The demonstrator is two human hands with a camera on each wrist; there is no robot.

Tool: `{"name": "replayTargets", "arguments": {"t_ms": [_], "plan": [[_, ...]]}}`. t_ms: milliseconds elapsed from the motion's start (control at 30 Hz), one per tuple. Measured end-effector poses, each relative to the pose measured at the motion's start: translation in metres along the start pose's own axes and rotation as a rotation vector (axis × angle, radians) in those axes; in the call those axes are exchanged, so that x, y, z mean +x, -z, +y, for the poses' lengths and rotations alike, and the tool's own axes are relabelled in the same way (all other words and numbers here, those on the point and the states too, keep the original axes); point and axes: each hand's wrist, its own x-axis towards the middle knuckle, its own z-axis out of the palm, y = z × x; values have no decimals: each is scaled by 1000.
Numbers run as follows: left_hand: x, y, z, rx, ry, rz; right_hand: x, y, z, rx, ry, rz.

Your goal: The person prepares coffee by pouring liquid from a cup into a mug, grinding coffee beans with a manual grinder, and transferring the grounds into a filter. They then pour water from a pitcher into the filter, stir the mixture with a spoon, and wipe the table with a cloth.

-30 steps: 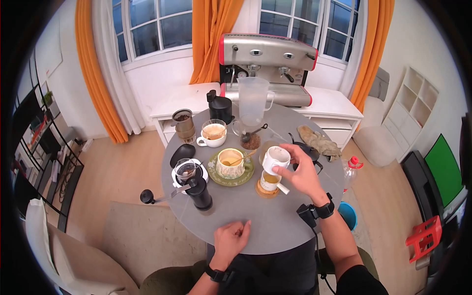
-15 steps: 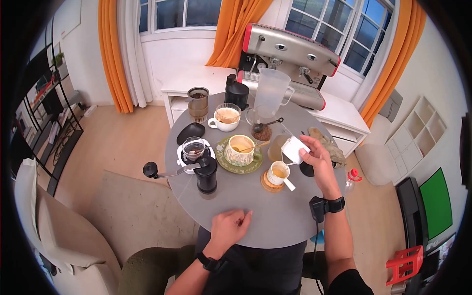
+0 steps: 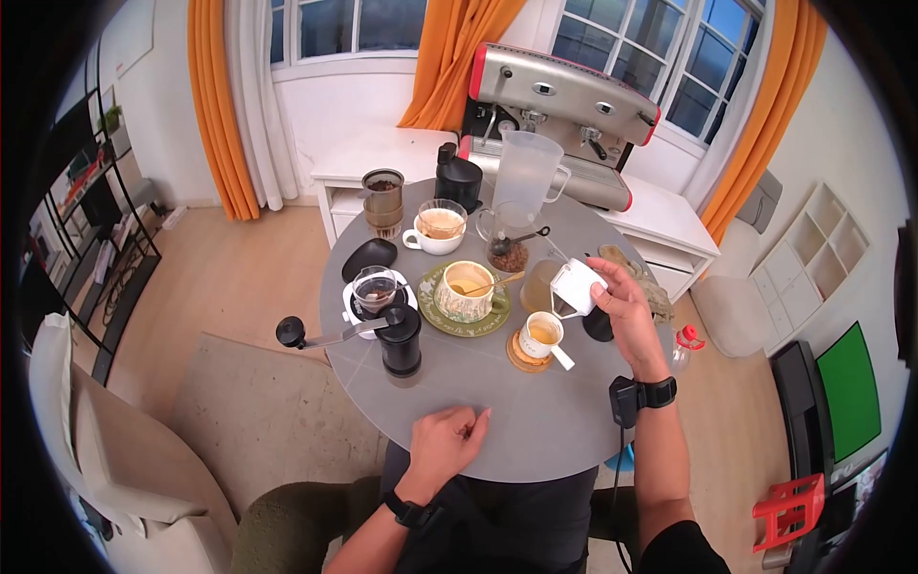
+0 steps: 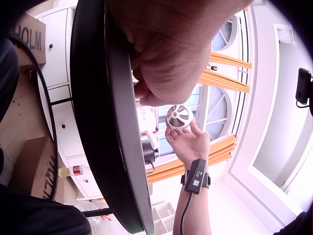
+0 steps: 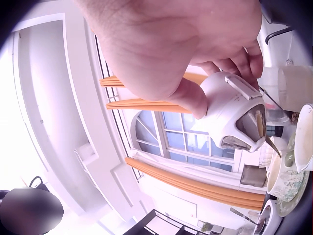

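Note:
My right hand [image 3: 626, 316] pinches a white filter piece [image 3: 579, 289] between thumb and fingers, tilted in the air just right of and above a small white cup [image 3: 535, 345] with a straight handle. That cup stands on a round wooden coaster [image 3: 522, 362]. Mesh windows between white ribs show on the filter piece [image 5: 222, 105] in the right wrist view, and its ribbed round end [image 4: 179, 116] in the left wrist view. At the table's near edge my left hand [image 3: 445, 447] rests with loosely curled fingers, holding nothing.
Left of the coaster stands a patterned cup [image 3: 466, 297] with a spoon on a green saucer [image 3: 443, 318]. A black hand grinder [image 3: 402, 346] has its crank out leftward. Further back are a clear pitcher [image 3: 528, 170], a glass-topped white cup [image 3: 435, 241] and a black kettle [image 3: 459, 182].
My right hand has lifted the filter piece from over the small cup, moved it rightward and tipped it sideways. The head view has shifted; my left hand stays at the table edge.

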Motion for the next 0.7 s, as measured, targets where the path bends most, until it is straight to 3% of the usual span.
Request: {"name": "replayTargets", "arguments": {"t_ms": [300,500,700], "plan": [[0,0,2,-2,11,-1,-2,-5,-3,-23,50,10],[0,0,2,4,10,-1,1,-10,9,-328,121,105],[0,0,2,6,8,10,2,-21,10,-436,75,176]]}}
